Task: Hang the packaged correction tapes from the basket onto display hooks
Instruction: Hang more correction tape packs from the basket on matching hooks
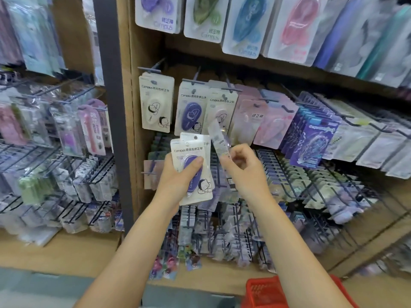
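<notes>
My left hand (pixel 178 176) grips a small stack of white carded correction tape packs (pixel 193 170), the front one showing a purple tape; my thumb lies across it. My right hand (pixel 242 165) pinches a single pack (pixel 219 138) by its lower end, seen nearly edge-on and tilted up toward the hooks. Just above hang matching packs on display hooks: a cream one (pixel 155 105), a purple one (pixel 191 110) and a pale one (pixel 220 107). The red basket (pixel 264 292) sits low at the bottom edge, partly hidden by my right forearm.
Wooden display shelving with many wire hooks full of packaged stationery surrounds the spot. Larger tape packs (pixel 242 25) hang in the row above. A dark upright post (pixel 111 85) divides the left rack from this one. Dense hook rows (pixel 311 178) project on the right.
</notes>
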`<state>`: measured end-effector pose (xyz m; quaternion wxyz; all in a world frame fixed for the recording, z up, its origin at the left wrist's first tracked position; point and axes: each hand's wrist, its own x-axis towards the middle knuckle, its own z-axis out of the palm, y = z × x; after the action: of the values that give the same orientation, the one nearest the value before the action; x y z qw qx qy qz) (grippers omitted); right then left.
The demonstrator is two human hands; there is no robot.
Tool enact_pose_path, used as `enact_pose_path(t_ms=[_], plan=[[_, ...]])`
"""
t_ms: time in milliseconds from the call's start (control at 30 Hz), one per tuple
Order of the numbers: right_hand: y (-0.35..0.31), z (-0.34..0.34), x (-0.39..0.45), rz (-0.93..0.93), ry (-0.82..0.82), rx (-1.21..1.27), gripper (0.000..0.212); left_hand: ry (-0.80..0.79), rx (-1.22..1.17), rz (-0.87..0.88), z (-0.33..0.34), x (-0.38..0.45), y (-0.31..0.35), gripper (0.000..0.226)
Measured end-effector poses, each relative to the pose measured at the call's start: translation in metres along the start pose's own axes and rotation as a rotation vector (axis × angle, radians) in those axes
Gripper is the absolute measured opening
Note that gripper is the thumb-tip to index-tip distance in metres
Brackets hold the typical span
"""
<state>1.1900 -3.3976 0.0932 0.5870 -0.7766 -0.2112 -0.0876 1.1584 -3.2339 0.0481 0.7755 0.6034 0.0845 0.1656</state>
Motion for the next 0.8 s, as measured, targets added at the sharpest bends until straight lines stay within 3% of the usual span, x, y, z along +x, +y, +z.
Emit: enact_pose_path(t_ms=[100,267,333,400,500,567,633,700,800], plan=[[0.001,0.002,-0.004,-0.011,-0.073,-0.046,0.01,-0.026,-0.007,0.003,0.011,-0.003,-0.001,0.075],[0.002,0.007,-0.008,-0.051,-0.038,0.032,0.041,-0.079,-0.032,0.009,0.016,-0.004,-0.002,0.094],[0.004,0.004,-0.009,0.013,-0.025,0.091,0.049,-0.098,-0.039,0.011,0.015,-0.004,-0.003,0.086],[0.006,-0.001,-0.009,0.064,-0.025,0.125,0.043,-0.11,-0.056,0.01,0.014,-0.004,-0.004,0.072],[0.009,-0.008,-0.01,0.088,-0.015,0.098,0.027,-0.121,-0.086,-0.012,0.012,-0.006,-0.006,0.072],[0.013,-0.014,-0.011,0.159,-0.005,0.077,0.037,-0.14,-0.104,-0.03,0.014,-0.006,-0.008,0.071],[0.014,-0.02,-0.014,0.272,-0.063,0.109,0.045,-0.153,-0.121,-0.034,0.02,-0.008,-0.011,0.072],[0.015,-0.028,-0.02,0.308,-0.112,0.141,0.03,-0.163,-0.112,-0.025,0.028,-0.009,-0.013,0.076],[0.014,-0.048,-0.026,0.256,-0.019,0.138,0.023,-0.173,-0.093,-0.001,0.044,-0.011,-0.015,0.088]])
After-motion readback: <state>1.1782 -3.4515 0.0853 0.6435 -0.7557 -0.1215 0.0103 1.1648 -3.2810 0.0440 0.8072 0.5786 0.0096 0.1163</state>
